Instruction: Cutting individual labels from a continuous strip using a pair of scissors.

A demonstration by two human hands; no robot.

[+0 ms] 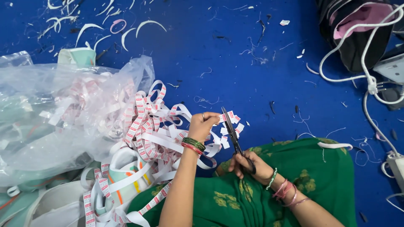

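The label tape (158,141) is pinched by the left hand (203,125) (fingers clenched), and should be kept taut while the scissors (232,133), grasped by the right hand (249,164), are closed squarely.

Head cam, one view: looks steeply down, close over lap, blue floor (235,71) beyond.

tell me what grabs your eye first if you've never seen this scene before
The big tangle of white label tape with red print, spilling from a clear plastic bag at left onto the blue floor. At centre, the left hand holds a strip up while the right hand works black scissors on it, above a green garment.
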